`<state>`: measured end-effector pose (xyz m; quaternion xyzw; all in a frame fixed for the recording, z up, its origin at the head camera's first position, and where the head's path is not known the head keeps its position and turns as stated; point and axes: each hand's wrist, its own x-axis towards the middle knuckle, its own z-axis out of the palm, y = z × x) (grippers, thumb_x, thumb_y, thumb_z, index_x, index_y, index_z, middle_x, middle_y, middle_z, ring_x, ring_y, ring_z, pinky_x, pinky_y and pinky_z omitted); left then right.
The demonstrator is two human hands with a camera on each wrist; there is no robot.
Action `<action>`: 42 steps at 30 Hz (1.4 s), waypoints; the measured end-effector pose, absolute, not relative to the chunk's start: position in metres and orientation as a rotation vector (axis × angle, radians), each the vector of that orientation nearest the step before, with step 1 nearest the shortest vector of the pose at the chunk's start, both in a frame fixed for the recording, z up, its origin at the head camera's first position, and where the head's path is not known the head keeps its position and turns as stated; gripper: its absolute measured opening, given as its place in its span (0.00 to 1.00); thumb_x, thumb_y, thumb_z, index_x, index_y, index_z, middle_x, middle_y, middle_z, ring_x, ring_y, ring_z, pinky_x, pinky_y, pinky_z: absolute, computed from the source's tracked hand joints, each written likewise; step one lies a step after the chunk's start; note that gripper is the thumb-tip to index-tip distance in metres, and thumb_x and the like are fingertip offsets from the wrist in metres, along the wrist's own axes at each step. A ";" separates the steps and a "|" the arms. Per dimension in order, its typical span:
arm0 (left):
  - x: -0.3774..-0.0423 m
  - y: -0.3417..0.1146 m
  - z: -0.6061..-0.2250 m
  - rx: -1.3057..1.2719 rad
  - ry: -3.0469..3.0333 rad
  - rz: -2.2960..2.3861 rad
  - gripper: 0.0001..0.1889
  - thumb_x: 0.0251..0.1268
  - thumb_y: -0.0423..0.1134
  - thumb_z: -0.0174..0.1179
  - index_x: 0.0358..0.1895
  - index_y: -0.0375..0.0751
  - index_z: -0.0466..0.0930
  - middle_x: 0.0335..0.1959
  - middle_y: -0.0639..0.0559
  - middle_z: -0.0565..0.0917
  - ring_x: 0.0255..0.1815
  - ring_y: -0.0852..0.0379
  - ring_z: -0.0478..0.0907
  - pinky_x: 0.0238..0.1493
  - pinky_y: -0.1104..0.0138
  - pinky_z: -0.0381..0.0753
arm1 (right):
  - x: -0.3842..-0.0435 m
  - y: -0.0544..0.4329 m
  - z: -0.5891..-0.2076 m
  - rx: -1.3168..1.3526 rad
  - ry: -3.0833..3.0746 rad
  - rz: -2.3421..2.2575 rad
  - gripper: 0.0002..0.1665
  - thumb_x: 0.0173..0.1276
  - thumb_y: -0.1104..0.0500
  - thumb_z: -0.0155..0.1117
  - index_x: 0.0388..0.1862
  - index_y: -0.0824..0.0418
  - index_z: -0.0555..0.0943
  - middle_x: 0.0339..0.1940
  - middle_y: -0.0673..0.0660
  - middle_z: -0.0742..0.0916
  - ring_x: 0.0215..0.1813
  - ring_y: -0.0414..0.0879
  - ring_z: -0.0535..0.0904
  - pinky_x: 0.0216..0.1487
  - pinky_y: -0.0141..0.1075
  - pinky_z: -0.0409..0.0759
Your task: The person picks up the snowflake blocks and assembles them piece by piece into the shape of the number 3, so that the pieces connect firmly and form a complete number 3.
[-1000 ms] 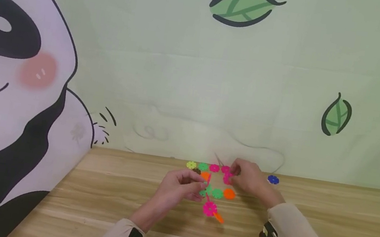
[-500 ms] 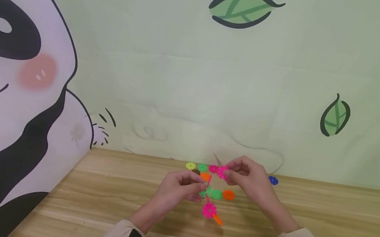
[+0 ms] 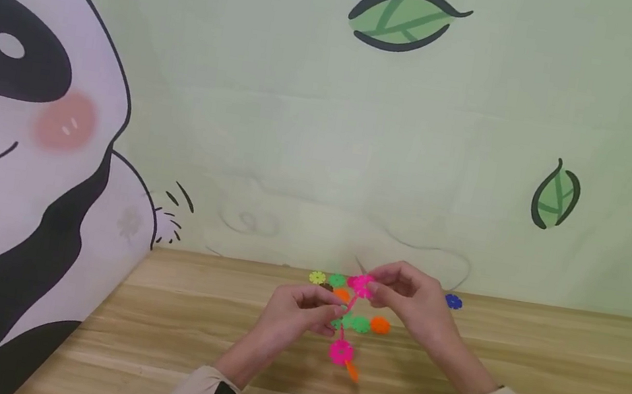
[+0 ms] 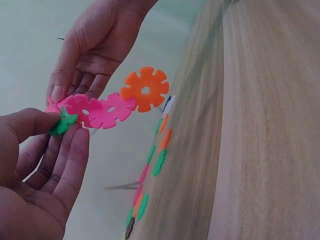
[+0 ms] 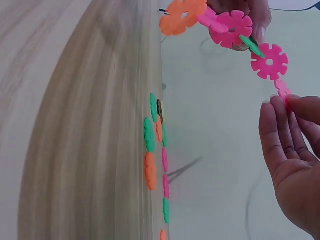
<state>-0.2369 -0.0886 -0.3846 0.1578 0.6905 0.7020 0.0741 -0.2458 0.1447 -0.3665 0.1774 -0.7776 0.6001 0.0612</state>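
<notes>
My left hand (image 3: 305, 308) pinches a chain of slotted plastic flower discs above the table, its fingertips on the green disc (image 4: 64, 124). From there the chain runs through pink discs (image 4: 112, 111) to an orange disc (image 4: 146, 89) at its lower end. Opposite, my right hand (image 3: 408, 296) pinches a pink disc (image 5: 281, 89) between thumb and fingers, seen nearly edge-on in the right wrist view. Its rim meets another pink disc (image 5: 270, 62) at the chain's upper end. I cannot tell whether their slots are engaged.
Loose discs lie flat on the wooden table (image 3: 181, 320) behind the hands: yellow (image 3: 317, 277), green (image 3: 361, 325), orange (image 3: 380, 325) and others. A blue disc (image 3: 453, 302) lies farther right. A pale cloth backdrop (image 3: 279, 116) with a printed panda (image 3: 70, 201) rises at the table's back edge.
My right hand has lifted a pink disc from the back of the table and brought it left to the chain's upper end. The chain's lower end has swung slightly left; my left hand stays put.
</notes>
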 end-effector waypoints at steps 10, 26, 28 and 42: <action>-0.238 -0.089 -0.384 0.466 2.134 2.069 0.11 0.70 0.34 0.71 0.48 0.28 0.88 0.40 0.46 0.90 0.35 0.50 0.90 0.46 0.58 0.91 | -0.242 0.147 -0.365 0.581 -2.372 1.783 0.12 0.76 0.62 0.70 0.55 0.64 0.85 0.45 0.58 0.90 0.46 0.59 0.89 0.53 0.41 0.89; -0.236 -0.087 -0.385 0.536 2.242 2.031 0.07 0.72 0.29 0.68 0.46 0.27 0.88 0.39 0.45 0.89 0.37 0.50 0.88 0.44 0.56 0.92 | -0.241 0.137 -0.371 0.677 -2.327 1.828 0.09 0.74 0.67 0.70 0.51 0.66 0.84 0.44 0.60 0.90 0.43 0.58 0.89 0.49 0.44 0.91; -0.236 -0.087 -0.385 0.523 2.244 2.033 0.07 0.71 0.29 0.68 0.46 0.27 0.88 0.39 0.45 0.89 0.36 0.52 0.88 0.44 0.56 0.92 | -0.240 0.137 -0.372 0.667 -2.329 1.835 0.09 0.74 0.67 0.70 0.51 0.66 0.84 0.44 0.60 0.90 0.43 0.59 0.90 0.50 0.47 0.91; -0.236 -0.090 -0.384 0.499 2.172 2.058 0.10 0.71 0.33 0.70 0.48 0.30 0.88 0.42 0.46 0.89 0.41 0.42 0.89 0.49 0.52 0.91 | -0.239 0.140 -0.369 0.670 -2.354 1.867 0.18 0.76 0.61 0.71 0.61 0.64 0.85 0.52 0.60 0.91 0.47 0.51 0.90 0.53 0.45 0.89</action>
